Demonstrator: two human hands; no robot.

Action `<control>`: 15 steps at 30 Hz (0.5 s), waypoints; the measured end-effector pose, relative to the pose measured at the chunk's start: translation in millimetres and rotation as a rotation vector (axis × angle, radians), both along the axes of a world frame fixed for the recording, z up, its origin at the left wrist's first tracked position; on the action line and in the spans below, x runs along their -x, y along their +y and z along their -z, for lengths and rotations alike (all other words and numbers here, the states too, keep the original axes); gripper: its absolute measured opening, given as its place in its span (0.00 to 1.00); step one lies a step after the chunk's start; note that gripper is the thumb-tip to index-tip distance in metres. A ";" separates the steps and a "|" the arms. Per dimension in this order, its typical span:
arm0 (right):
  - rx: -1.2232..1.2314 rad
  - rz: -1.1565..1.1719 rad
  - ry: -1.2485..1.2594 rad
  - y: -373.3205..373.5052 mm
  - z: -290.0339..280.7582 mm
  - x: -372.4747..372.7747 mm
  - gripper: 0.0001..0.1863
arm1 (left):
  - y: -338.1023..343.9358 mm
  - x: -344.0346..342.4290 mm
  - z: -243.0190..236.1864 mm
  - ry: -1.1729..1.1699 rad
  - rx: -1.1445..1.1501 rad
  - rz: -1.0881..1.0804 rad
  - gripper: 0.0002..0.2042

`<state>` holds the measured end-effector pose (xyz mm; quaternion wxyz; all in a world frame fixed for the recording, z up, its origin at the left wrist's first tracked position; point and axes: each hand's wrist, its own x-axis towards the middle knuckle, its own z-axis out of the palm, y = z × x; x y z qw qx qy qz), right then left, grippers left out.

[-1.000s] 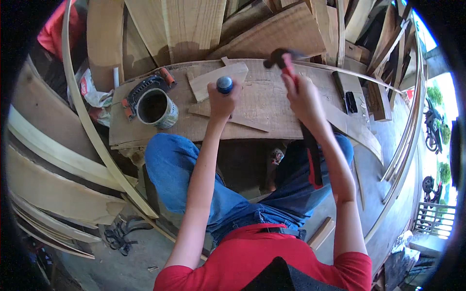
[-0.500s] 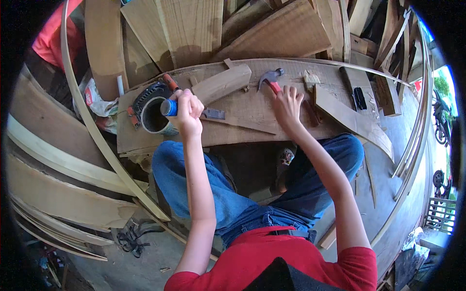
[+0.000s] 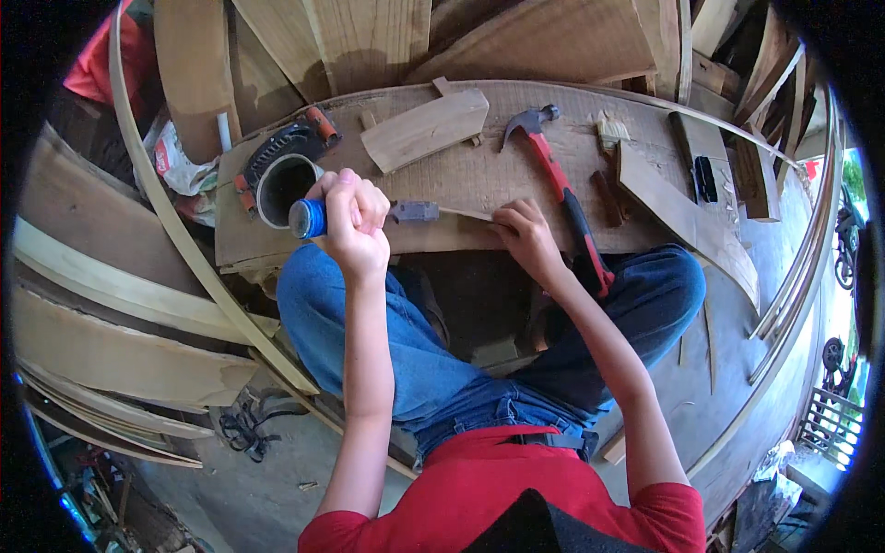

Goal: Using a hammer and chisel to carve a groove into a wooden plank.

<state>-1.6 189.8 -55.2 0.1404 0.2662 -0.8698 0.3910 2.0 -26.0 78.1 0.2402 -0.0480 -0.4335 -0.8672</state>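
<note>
Up front, the left hand (image 3: 355,221) is curled into a tight fist around a blue-capped handle (image 3: 307,218), whose blue end sticks out toward the person's left, right beside the mouth of a round tin can (image 3: 281,187) standing on the tabletop (image 3: 516,175). What the handle carries at its other end is hidden inside the fist. The right hand (image 3: 525,238) lies flat with fingers bent, pressing down on a thin wooden strip (image 3: 466,214) at the near edge of the tabletop; it holds nothing closed in it. Between the two hands, just beside the left knuckles, sits a small grey block (image 3: 413,211). A hammer with a red and black handle (image 3: 562,184) lies just to the right of the right hand, its head pointing away from the person and its grip running down over the tabletop's edge toward the right knee. Farther back rests a curved wooden piece (image 3: 426,129), pale and lying loose on the board. Behind the can is a black tool with orange ends (image 3: 286,143). Well to the right lie a brush (image 3: 608,131) and a small black object (image 3: 704,178). The person sits in blue jeans (image 3: 387,341) and a red shirt, with bent wooden slats (image 3: 138,304) stacked at the left.
</note>
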 end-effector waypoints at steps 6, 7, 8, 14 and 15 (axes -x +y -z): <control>0.023 0.019 -0.067 -0.1 3.2 2.0 0.08 | 7.8 0.9 10.0 -0.083 0.090 0.004 0.17; 0.022 0.019 -0.071 0.3 3.5 2.3 0.08 | 11.1 1.5 12.2 -0.087 0.089 0.004 0.17; 0.028 0.022 -0.066 -0.5 3.1 2.1 0.08 | 14.2 1.9 14.5 -0.085 0.062 0.018 0.17; 0.022 0.046 -0.056 -2.4 2.5 2.3 0.08 | 28.8 9.4 29.2 -0.025 0.103 0.122 0.16; 0.010 0.049 -0.025 -2.6 3.1 2.5 0.08 | 29.9 10.3 27.6 -0.028 0.106 0.126 0.16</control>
